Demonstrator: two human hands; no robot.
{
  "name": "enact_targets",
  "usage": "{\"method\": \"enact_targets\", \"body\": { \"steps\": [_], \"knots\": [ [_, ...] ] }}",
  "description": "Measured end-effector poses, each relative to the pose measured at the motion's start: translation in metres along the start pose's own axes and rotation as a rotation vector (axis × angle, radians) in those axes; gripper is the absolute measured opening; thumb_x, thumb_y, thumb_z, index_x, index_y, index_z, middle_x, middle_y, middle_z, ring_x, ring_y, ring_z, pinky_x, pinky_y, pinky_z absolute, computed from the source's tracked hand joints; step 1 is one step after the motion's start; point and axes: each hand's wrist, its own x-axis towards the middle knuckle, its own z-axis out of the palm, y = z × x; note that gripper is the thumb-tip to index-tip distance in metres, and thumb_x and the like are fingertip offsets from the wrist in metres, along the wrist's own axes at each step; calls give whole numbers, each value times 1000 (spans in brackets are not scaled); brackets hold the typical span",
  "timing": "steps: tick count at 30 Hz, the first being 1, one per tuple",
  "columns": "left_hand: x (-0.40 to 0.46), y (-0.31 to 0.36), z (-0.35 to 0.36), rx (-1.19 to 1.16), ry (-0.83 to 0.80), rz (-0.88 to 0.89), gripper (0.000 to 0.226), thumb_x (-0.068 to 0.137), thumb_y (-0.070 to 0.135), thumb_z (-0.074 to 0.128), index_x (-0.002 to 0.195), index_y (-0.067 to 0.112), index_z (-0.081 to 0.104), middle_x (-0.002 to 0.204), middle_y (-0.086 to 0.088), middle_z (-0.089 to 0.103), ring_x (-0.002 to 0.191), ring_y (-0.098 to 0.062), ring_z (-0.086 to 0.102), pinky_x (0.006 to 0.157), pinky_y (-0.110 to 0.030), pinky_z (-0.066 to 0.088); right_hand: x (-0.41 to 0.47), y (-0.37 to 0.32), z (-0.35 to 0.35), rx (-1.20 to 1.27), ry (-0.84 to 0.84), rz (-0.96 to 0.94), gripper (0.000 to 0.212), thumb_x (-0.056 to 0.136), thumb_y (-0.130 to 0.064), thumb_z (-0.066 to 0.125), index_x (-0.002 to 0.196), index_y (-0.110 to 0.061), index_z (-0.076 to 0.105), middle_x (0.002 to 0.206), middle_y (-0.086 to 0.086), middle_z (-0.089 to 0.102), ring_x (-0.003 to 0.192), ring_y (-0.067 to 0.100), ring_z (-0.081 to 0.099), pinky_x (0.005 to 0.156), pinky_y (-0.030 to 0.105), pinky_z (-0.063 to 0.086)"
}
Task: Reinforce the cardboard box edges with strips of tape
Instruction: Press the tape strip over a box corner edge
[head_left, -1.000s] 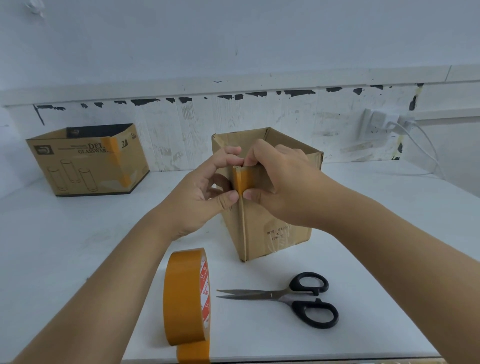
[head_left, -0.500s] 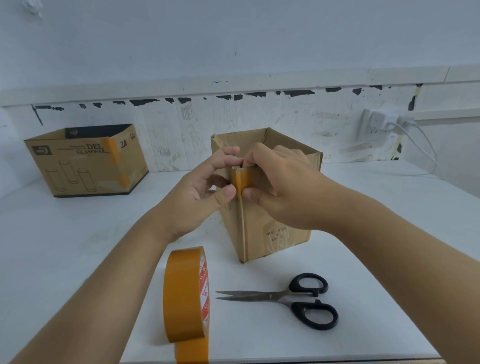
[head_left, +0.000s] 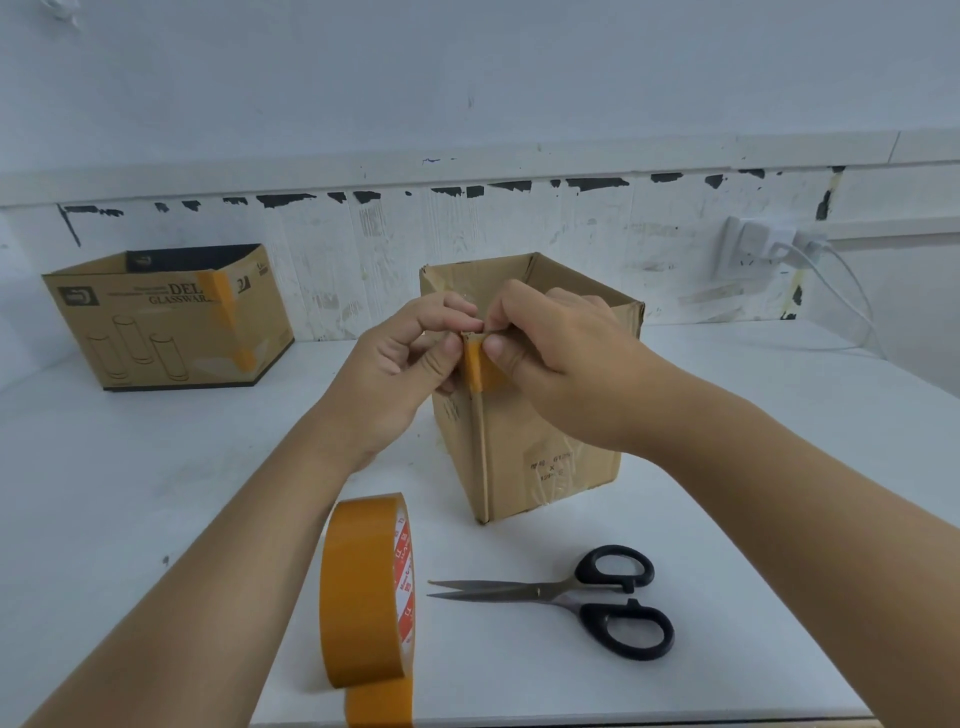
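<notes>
White surface (head_left: 156, 493) lay under my work. My left hand (head_left: 400, 364) and right hand (head_left: 566, 364) pinched an orange tape strip (head_left: 475, 371) onto the centre cardboard box (head_left: 540, 457) corner. Tape roll (head_left: 363, 592) stood at six o'clock, scissors (head_left: 566, 597) at five.

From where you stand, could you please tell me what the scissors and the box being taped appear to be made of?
Scissors: dull grey blades, probably steel, with glossy black handles that look like plastic. Cardboard box: matte brown cardboard, judging by its raw top rim and creases; shiny patches low on its front suggest clear film or tape.
</notes>
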Motion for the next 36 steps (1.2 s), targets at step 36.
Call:
{"method": "enact_targets", "body": {
  "steps": [36],
  "knots": [
    [-7,7,-7,104,-152,-72,39,86,17,60,123,28,51,146,10,39,90,-14,55,82,-22,49,-2,5,0,-56,-42,-42,36,84,-35,66,98,-29,34,78,-23,35,84,13,38,84,32,29]
  ]
}}
